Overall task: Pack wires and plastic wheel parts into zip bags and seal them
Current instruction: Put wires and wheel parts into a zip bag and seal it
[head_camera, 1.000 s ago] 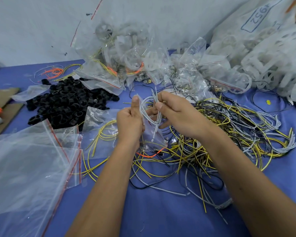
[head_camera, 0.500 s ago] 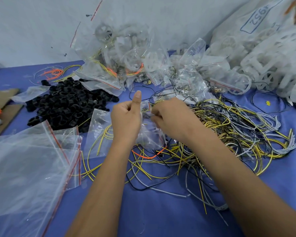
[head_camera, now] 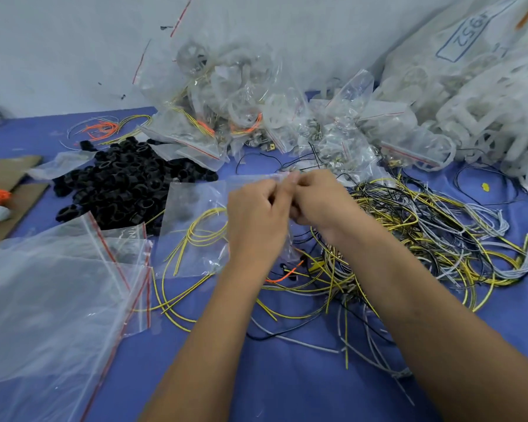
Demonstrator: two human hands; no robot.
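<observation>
Two hands meet above the middle of the blue table, the left hand and right hand both with fingers curled, pinching the top edge of a small zip bag that holds yellow wire; this looks like the sealing step, and the next move likely calls for pressing along the strip until it shuts. Loose wires lie tangled to the right, black ring parts heap at far left, empty zip bags lie near left, and filled bags of white wheels and wire pile at the far wall.
</observation>
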